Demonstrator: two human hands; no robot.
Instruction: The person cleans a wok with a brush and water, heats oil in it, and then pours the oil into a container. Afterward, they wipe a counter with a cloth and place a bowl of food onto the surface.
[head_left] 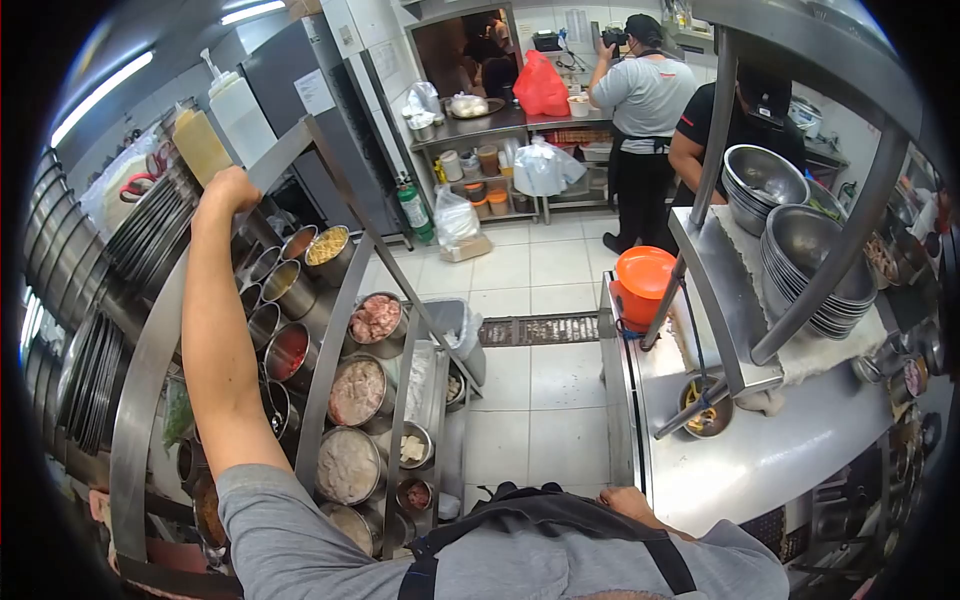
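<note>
My left arm is stretched up and forward, and my left hand (232,188) is closed over the upper metal rail (280,152) of the shelf rack. Just beyond those fingers stand a yellow squeeze bottle (195,140) and a taller clear squeeze bottle (240,118). Under the arm, the rack holds several steel containers, among them one of red food (289,350) and one of yellow shreds (327,247). Low at my waist, my right hand (630,503) shows only in part beside the steel counter (720,480); its fingers are too hidden to read.
Raw meat fills steel pots (361,391) on the lower left shelf. An orange bucket (645,272) and stacked steel bowls (815,265) stand on the right. Two people, one in a grey shirt (650,95), are at the back. A floor drain (540,330) crosses the aisle.
</note>
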